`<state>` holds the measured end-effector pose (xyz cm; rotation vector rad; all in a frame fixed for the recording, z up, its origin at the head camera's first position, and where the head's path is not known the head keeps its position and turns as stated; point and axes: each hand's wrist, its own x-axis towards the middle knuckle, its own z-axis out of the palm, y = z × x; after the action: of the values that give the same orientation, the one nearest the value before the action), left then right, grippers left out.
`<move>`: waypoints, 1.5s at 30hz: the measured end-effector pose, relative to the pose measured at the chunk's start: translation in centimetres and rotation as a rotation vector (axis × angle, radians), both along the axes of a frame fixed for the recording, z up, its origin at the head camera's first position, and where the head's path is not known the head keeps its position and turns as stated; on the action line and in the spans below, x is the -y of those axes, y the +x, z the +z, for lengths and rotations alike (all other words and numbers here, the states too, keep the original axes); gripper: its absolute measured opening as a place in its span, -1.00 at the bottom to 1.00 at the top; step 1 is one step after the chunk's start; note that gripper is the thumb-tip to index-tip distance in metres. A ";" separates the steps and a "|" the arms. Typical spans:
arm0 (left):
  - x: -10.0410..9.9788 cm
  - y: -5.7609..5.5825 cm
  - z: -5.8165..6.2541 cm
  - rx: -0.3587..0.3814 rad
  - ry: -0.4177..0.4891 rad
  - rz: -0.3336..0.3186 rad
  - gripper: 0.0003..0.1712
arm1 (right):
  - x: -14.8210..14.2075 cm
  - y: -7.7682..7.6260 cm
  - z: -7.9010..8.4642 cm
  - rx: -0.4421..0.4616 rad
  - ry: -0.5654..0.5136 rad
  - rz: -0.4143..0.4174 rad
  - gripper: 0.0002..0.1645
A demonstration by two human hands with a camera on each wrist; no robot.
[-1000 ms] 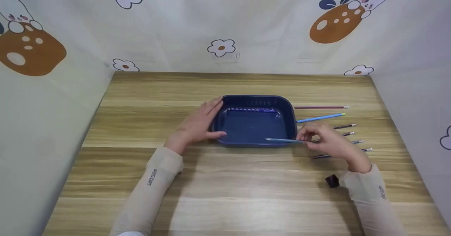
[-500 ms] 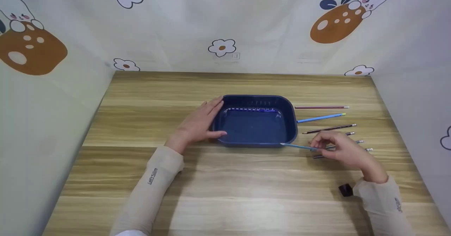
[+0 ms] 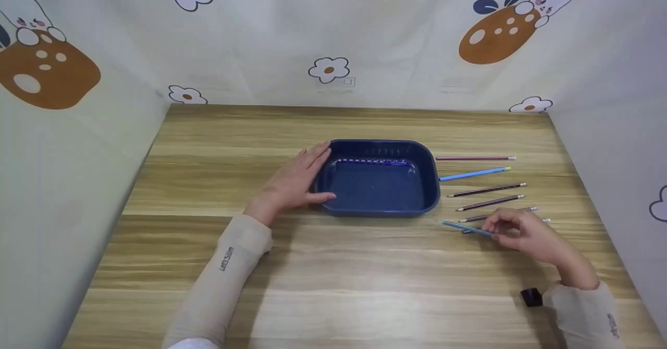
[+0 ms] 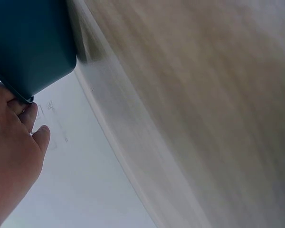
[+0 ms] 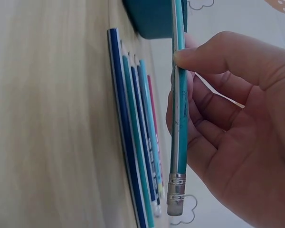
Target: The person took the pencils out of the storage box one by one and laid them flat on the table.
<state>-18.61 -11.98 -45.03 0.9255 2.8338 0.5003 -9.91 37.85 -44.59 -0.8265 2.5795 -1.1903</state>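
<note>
My left hand (image 3: 294, 182) rests against the left side of a dark blue plastic basin (image 3: 375, 213), thumb over the rim and fingers spread towards the back corner. In the left wrist view, fingertips touch the basin's rim. My right hand (image 3: 534, 237) pinches a teal pencil (image 5: 181, 118) with a white stripe between thumb and fingers, its eraser end pointing back past the palm. The pencil is above the table, right of the basin, its pointed end towards the basin. Inside the basin, a purple-and-white patterned pencil (image 3: 370, 162) lies along the back wall.
Right of the basin lie a red pencil (image 3: 474, 158), a bright blue pencil (image 3: 474, 174) and several darker striped pencils, such as a dark pencil (image 3: 490, 203). My right hand partly covers the nearest ones. A small black object (image 3: 531, 297) is at my right cuff. Patterned cloth walls enclose the table (image 3: 333, 265).
My right hand has moved right and towards me with the teal pencil, drawing its tip away from over the basin and uncovering dark pencils. My left hand stays at the basin.
</note>
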 end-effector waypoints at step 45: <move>0.0 0.0 -0.2 -0.015 0.011 -0.001 0.19 | -4.2 1.1 -1.2 -0.179 0.308 -0.168 -0.56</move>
<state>-18.63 -11.99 -45.23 0.9362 2.8464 0.5115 -8.82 42.01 -45.82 -0.6873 2.9259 -0.7534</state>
